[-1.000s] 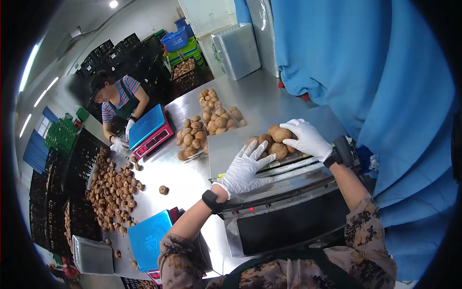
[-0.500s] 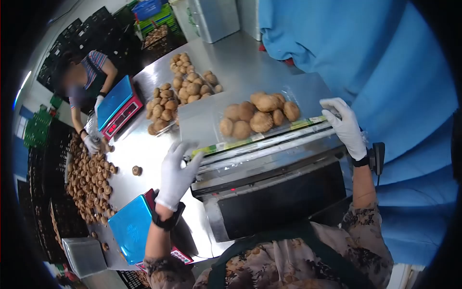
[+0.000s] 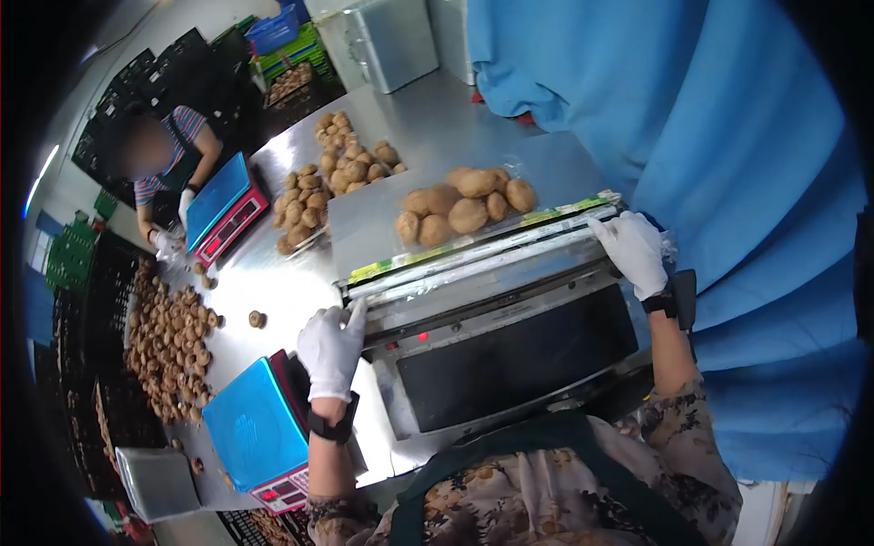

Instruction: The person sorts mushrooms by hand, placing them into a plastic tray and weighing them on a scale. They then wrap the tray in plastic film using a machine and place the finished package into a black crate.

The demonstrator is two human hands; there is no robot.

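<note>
- One blue curtain [image 3: 592, 82]: limits room just beside the right end of the machine [image 3: 519, 355].
- One steel table [image 3: 278, 278]: surface extends between mushroom pile [image 3: 168, 346] and machine.
- Two scales: near scale [image 3: 250, 423], left of machine; far scale [image 3: 218, 205], before a co-worker [image 3: 182, 146].
- Mushrooms [image 3: 467, 216], at least eight: on the machine's plate [image 3: 360, 218], beyond pale bars [image 3: 482, 255].
- Left hand [image 3: 330, 350], right hand [image 3: 635, 255]: partly curled, at the machine's respective ends; grip cannot be told.

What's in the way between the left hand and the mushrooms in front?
Between the left hand and the mushrooms lie long pale bars, then a green-and-yellow strip. Both look low; nothing tall visibly blocks the way.
</note>
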